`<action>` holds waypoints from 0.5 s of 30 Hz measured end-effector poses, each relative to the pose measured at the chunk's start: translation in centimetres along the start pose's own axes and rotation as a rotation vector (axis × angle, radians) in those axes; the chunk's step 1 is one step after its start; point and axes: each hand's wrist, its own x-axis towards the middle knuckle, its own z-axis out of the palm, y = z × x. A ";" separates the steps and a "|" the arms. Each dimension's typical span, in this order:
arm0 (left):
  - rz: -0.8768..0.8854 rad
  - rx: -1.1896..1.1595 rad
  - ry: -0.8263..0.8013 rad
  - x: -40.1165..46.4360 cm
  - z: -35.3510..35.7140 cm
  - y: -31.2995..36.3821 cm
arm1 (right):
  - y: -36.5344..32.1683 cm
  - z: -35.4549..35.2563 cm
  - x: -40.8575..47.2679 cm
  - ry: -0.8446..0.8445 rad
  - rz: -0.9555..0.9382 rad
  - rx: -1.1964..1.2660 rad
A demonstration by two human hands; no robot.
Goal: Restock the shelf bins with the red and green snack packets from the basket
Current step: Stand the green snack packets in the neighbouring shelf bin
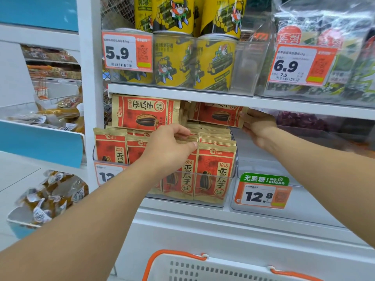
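Left hand (170,145) pinching upright red packets (213,171), right hand (256,126) gripping sideways packet (218,114)

Yellow cans (192,59) stand on the upper shelf beside price tags reading 5.9 (126,51) and 6.9 (300,64).

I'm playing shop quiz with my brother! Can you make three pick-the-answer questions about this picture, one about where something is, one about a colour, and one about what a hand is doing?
1. Where is the white basket?
A. on the top shelf
B. below the shelf, at the bottom of the view
C. inside a bin

2. What colour are its handles?
A. orange
B. blue
C. black

3. What is the right hand doing?
A. hanging empty
B. pressing a price tag
C. holding a red packet by its edge

Answers: B, the basket sits under both arms; A, the handles are orange; C, its fingers pinch the packet's right edge.
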 end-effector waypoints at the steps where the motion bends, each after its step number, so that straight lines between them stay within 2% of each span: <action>1: 0.001 0.001 -0.002 0.0 0.0 0.0 | 0.0 0.1 0.0 -0.006 -0.004 0.008; 6: 0.001 -0.001 -0.004 0.1 0.0 -0.1 | -0.1 1.8 0.3 0.031 -0.047 -0.012; 15: 0.001 0.004 -0.027 0.0 -0.2 0.0 | 0.3 3.4 -0.7 -0.062 -0.070 -0.143</action>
